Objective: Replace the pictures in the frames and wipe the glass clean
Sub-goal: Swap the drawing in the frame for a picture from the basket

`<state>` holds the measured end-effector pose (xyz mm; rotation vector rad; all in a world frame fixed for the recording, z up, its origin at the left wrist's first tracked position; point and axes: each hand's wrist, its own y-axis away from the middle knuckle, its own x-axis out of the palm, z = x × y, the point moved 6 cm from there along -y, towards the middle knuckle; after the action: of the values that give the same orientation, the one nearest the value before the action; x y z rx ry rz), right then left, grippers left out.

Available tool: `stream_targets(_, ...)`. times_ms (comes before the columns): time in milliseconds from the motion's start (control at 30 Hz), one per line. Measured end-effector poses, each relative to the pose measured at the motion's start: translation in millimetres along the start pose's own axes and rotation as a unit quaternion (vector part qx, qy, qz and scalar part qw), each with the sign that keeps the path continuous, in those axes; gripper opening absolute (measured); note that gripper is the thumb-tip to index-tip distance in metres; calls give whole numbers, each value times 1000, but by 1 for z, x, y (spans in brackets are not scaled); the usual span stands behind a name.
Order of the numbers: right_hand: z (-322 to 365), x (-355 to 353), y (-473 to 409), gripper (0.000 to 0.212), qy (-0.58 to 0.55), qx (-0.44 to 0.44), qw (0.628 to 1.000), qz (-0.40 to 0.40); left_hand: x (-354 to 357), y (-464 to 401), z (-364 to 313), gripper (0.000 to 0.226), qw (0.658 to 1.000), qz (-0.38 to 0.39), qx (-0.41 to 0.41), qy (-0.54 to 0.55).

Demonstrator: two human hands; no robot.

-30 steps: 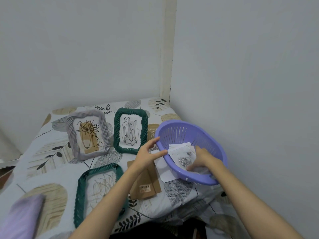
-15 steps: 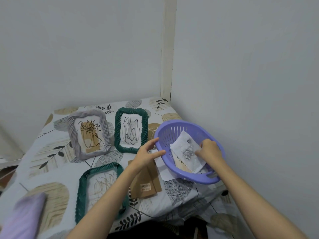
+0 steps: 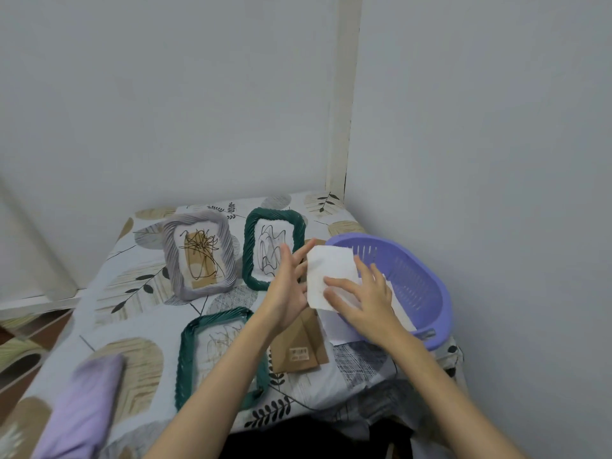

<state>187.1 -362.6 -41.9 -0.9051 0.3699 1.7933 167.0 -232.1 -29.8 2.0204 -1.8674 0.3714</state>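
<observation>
The right hand had lifted a white picture sheet out of the purple basket beside it, pinching it before the open-fingered left hand, ready for a frame.

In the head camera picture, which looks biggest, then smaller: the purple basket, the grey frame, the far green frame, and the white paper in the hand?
1. purple basket
2. grey frame and far green frame: they look about alike, so no ranking between them
3. white paper, held up by the right hand, so nearer the camera, yet it looks smallest
</observation>
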Motion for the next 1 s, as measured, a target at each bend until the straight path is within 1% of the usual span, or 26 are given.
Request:
stream_targets(67, 9, 3, 3, 36, -55, 1, 998, 33, -10, 7, -5, 43, 1000, -12, 14, 8)
stream_targets(100, 15, 5, 3, 25, -79, -7, 996, 36, -17, 11, -7, 36, 999, -18, 27, 3)
stream_targets(133, 21, 7, 3, 20, -99, -21, 994, 35, -24, 16, -8, 36, 999, -25, 41, -10)
stream_targets(233, 38, 20, 2, 36, -158, -44, 986, 43, -46, 32, -13, 54, 996, -41, 57, -51)
stream_targets(300, 46, 32, -2, 43, -202, -46, 977, 57, -62, 43, -19, 59, 996, -48, 65, -49)
stream_targets(400, 57, 54, -6, 47, -258, -44, 961, 86, -92, 61, -27, 65, 994, -72, 62, -54)
stream_targets(467, 63, 70, -7, 50, -244, -43, 964, 102, -115, 74, -28, 66, 990, -93, 54, -91)
stream_targets(533, 69, 87, -9, 51, -202, -49, 971, 117, -138, 85, -27, 60, 978, -118, 43, -166)
stream_targets(600, 77, 105, -9, 53, -156, -54, 976, 141, -160, 93, -25, 56, 952, -148, 25, -268)
stream_targets(667, 81, 122, -7, 55, -95, -62, 980, 166, -175, 97, -20, 57, 914, -165, 13, -371)
stream_targets(733, 80, 138, -5, 58, -39, -73, 979, 186, -187, 98, -13, 59, 877, -167, 2, -451)
stream_targets(900, 73, 159, 0, 58, 116, -99, 960, 233, -211, 94, 8, 66, 776, -128, -25, -617)
stream_targets(967, 72, 162, 3, 58, 163, -121, 952, 231, -215, 94, 13, 69, 739, -111, -42, -663)
stream_targets(1000, 71, 163, 4, 57, 181, -131, 948, 227, -216, 95, 15, 70, 726, -104, -47, -679)
